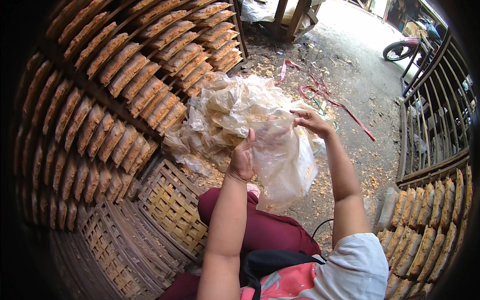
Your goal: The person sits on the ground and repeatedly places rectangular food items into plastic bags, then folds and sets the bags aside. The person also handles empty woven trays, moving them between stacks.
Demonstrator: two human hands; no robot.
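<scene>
A thin, cloudy clear plastic sheet (279, 168) hangs spread out before me, flecked with orange crumbs. Its left edge is in my left hand (242, 159), thumb pointing up, with the fingers partly hidden behind the film. My right hand (313, 123) pinches the upper right corner between thumb and fingers. Just beyond both hands lies a large crumpled heap of similar plastic sheets (232, 101) on the ground, crumbs scattered over it.
Racks of flat, orange-topped cakes (135, 75) rise on the left; more cakes (423, 240) stand at lower right. Woven bamboo trays (172, 202) lean beside my legs. Pink plastic twine (318, 88) trails over the crumb-strewn ground. A slatted bamboo frame (431, 105) and a motorcycle (407, 47) are at right.
</scene>
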